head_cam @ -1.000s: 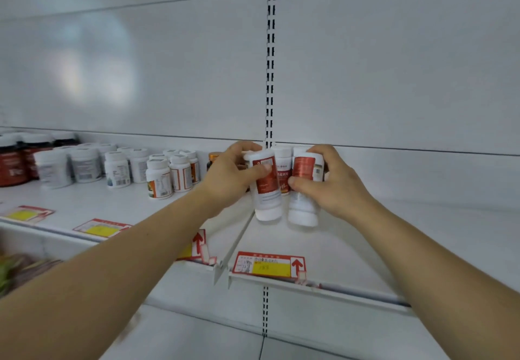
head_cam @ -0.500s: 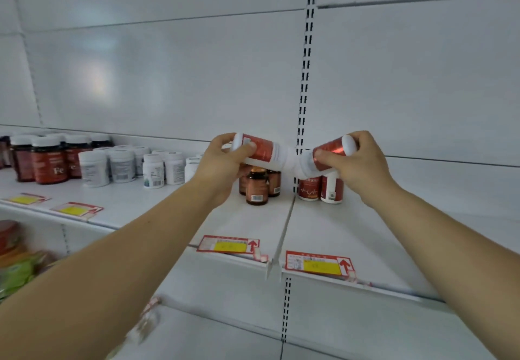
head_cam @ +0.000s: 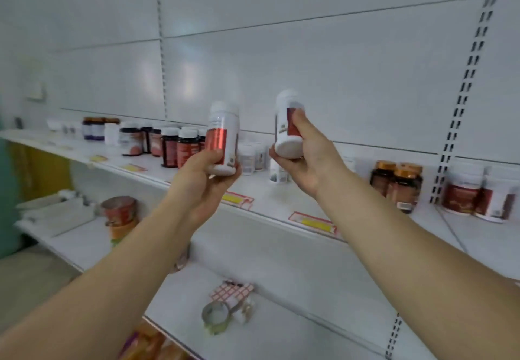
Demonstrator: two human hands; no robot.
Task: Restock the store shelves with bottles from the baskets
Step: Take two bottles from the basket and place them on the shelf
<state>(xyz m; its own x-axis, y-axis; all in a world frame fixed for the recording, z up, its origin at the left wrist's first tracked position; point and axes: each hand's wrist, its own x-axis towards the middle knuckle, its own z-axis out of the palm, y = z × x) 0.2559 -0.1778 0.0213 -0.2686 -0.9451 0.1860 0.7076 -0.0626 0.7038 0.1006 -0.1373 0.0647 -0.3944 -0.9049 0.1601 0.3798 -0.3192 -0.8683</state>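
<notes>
Two white bottles with red labels are held up in front of the shelf [head_cam: 281, 204]: the left bottle [head_cam: 223, 139] upright in the left hand [head_cam: 205, 179], the right bottle [head_cam: 288, 126] (tilted, base toward the camera) in the right hand [head_cam: 306, 157], fingers wrapped around each.

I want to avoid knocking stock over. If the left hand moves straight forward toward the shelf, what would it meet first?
Probably the small white bottles standing just behind the left hand and its red-labelled bottle. Depth is unclear; the dark jars stand slightly left of that line.
</notes>
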